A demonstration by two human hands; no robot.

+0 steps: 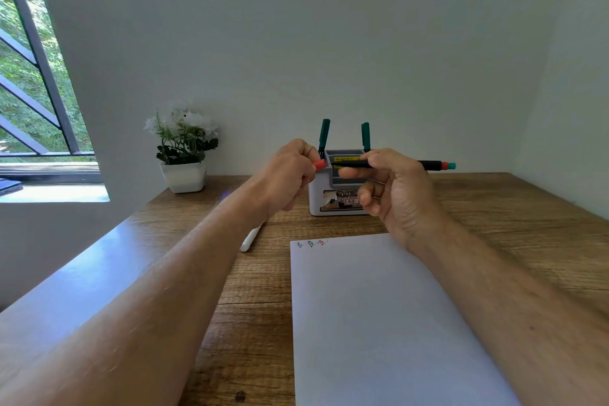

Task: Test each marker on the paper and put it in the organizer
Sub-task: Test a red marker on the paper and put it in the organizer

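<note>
My right hand [392, 188] holds a black marker [428, 164] level above the desk, its tip pointing left and its red-and-teal end to the right. My left hand [290, 171] pinches the red cap [319, 164] just off the marker's tip. Behind both hands stands the white-and-grey organizer [336, 204] with two green-capped markers [324, 134] upright in it. The white paper [379, 313] lies on the desk below, with three small test marks [311, 243] at its top left corner. A white marker [250, 237] lies on the desk under my left forearm.
A potted plant with white flowers [184, 148] stands at the back left of the wooden desk [494, 214]. A window with dark bars [33, 76] is at the far left. White walls close off the back and right.
</note>
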